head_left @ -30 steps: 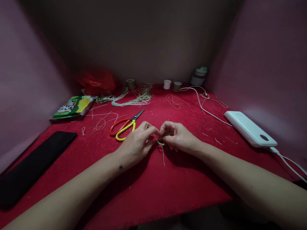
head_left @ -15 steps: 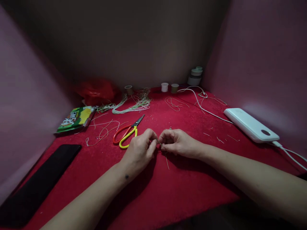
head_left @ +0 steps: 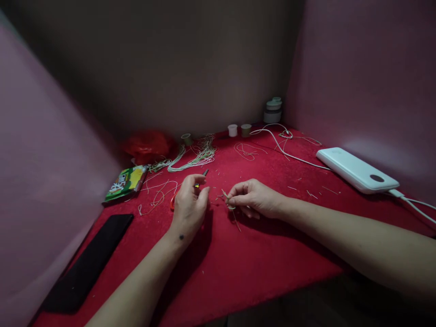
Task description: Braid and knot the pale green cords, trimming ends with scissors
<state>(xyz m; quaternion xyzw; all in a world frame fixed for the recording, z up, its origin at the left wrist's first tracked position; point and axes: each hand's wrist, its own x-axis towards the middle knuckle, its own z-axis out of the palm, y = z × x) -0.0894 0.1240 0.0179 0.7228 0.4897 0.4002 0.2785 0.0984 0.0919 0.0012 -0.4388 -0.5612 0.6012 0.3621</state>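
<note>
My right hand (head_left: pixel 252 200) is closed in a pinch on a small knotted piece of thin cord (head_left: pixel 227 197), with short ends sticking up and one loose end hanging below. To its left, my left hand (head_left: pixel 190 200) is apart from the cord, thumb and forefinger spread with a gap between them. That hand covers most of the scissors (head_left: pixel 205 172); only the blade tip, a bit of yellow and part of the red handle show around it. Whether it touches them I cannot tell.
Pale cords (head_left: pixel 192 163) lie bundled at the back near thread spools (head_left: pixel 232 131). On the left are a green-yellow packet (head_left: pixel 126 182), a red plastic bag (head_left: pixel 148 146) and a black flat case (head_left: pixel 91 263). A white power bank (head_left: pixel 356 170) with cables lies right; thread scraps (head_left: pixel 311 194) are scattered.
My left hand has let go of the cord and moved left over the scissors, its fingers opening. My right hand still pinches the cord. The view has shifted slightly.
</note>
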